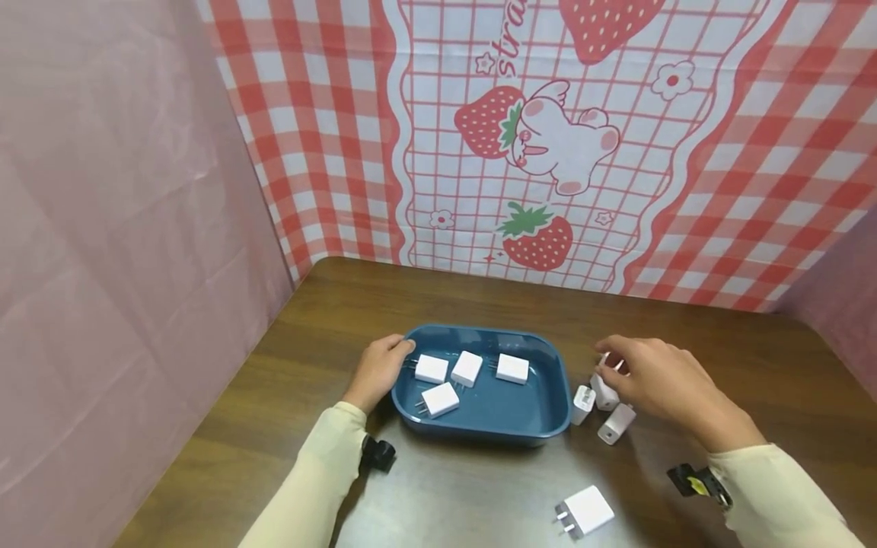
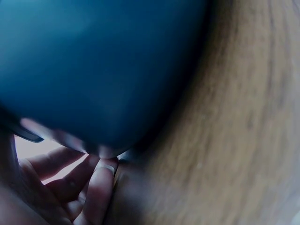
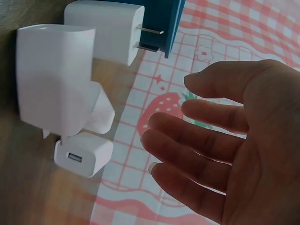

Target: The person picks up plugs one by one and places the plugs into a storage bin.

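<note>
Four white chargers [image 1: 467, 369] lay in the blue tray [image 1: 500, 409], gripped at nine o'clock by the left hand [image 1: 375, 371]; the right hand [image 1: 661, 380], thumb and fingers parted, hovered near loose chargers [image 1: 617, 424] at the tray's three o'clock.

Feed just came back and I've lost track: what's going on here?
A person's left hand holds the left end of a blue tray, with four white chargers inside. The right hand holds nothing and is close to a cluster of chargers just right of the tray. One separate charger lies on the wooden table, nearer the person.
</note>
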A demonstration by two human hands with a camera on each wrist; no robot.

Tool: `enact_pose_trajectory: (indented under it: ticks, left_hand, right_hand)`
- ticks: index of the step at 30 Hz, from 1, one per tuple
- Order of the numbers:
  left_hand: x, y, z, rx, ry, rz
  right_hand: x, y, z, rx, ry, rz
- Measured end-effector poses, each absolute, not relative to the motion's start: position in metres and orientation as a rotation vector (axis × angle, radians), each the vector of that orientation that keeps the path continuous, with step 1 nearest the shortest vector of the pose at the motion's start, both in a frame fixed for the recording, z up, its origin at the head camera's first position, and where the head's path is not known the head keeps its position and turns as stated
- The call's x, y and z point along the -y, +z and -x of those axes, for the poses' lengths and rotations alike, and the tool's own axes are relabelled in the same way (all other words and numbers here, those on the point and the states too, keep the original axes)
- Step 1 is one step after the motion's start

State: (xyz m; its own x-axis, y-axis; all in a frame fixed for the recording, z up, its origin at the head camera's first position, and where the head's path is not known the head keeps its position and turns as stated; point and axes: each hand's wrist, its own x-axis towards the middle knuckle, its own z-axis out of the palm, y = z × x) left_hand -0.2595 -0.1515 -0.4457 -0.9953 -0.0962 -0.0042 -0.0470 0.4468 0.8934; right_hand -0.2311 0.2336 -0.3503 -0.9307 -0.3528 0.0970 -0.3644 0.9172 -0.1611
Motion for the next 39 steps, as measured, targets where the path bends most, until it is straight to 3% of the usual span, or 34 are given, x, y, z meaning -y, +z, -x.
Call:
enact_pose_trajectory:
  ticks: [16,39]
  left_hand:
    - [0.151,-0.443,0.262,2.638,-1.645,-0.139]
    - [0.15,-0.446,0.26,2.653,-1.638,-0.177]
  right_hand:
    - [-0.252,-0.371,0.202,2.995,0.233,-0.552]
    - [-0.251,-0.397,0.187,2.933,0.163,-0.521]
